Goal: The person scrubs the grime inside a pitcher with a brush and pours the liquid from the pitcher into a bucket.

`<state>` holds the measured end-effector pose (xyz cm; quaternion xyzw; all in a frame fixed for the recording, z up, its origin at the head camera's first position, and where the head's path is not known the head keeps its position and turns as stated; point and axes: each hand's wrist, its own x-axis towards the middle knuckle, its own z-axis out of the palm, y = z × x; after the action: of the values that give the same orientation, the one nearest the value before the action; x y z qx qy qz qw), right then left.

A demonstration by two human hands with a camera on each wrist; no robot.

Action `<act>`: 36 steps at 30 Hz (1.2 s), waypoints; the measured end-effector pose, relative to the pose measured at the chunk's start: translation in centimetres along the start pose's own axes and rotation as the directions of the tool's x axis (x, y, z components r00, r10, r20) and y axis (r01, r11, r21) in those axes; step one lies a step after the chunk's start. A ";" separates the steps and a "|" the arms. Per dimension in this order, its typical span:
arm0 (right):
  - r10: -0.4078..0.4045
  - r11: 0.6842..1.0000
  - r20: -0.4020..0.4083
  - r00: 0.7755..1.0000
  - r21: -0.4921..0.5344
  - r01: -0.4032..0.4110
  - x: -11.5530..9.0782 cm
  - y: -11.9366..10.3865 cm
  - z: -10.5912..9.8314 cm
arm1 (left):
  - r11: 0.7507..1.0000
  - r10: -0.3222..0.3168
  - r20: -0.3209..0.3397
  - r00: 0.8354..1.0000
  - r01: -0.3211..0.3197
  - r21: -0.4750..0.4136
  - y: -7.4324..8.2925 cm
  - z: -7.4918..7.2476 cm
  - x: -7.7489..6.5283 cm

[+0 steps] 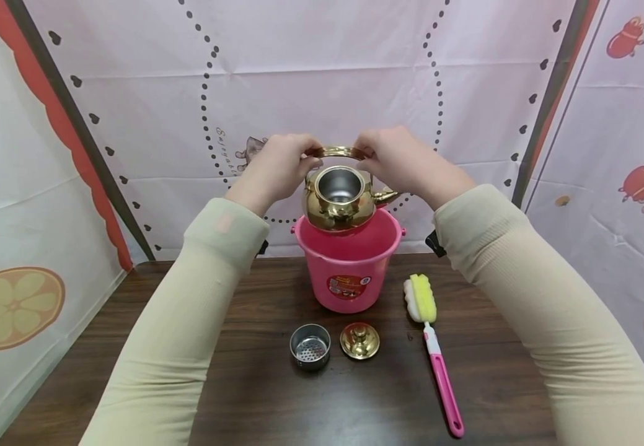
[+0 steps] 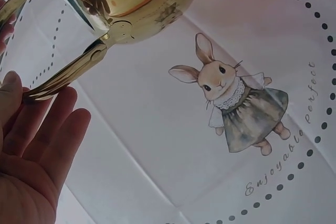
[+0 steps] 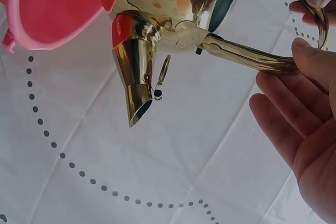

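Note:
A shiny gold teapot (image 1: 333,217) without its lid hangs over the mouth of a pink bucket (image 1: 349,297). Its steel inside shows through the round top opening, and the spout (image 3: 137,72) points to the right in the head view. My left hand (image 1: 282,167) pinches the left end of the arched handle (image 1: 337,151) between thumb and fingers. At the handle's other end, my right hand (image 1: 394,158) grips it the same way. Both wrist views show the handle's bent corners between thumb and fingertips.
On the dark wooden table (image 1: 266,396) in front of the bucket stand a steel strainer cup (image 1: 310,347) and the gold lid (image 1: 359,341). A sponge brush (image 1: 439,365) with a pink handle lies to the right. Printed cloth (image 1: 322,37) hangs behind.

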<state>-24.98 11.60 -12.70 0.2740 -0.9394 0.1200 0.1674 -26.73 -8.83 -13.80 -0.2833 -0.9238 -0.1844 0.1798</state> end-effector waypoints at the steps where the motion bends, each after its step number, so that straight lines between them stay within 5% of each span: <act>1: 0.002 1.000 -0.001 1.000 -0.003 -0.002 0.0 0.0 0.1 | 1.000 0.001 0.002 1.000 -0.001 0.001 0.0 0.0 0.0; 23: -0.005 0.998 0.019 1.000 -0.062 0.006 -1.1 0.0 1.3 | 1.000 -0.012 0.040 0.999 0.011 0.014 0.1 0.8 -0.9; 36: -0.019 0.997 0.007 1.000 -0.081 0.020 -2.1 0.1 2.1 | 0.997 0.036 0.053 0.998 -0.040 0.071 0.2 1.3 -1.7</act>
<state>-23.90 11.96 -15.40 0.2764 -0.9413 0.0794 0.1768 -25.59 -8.88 -15.64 -0.2988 -0.9286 -0.1405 0.1696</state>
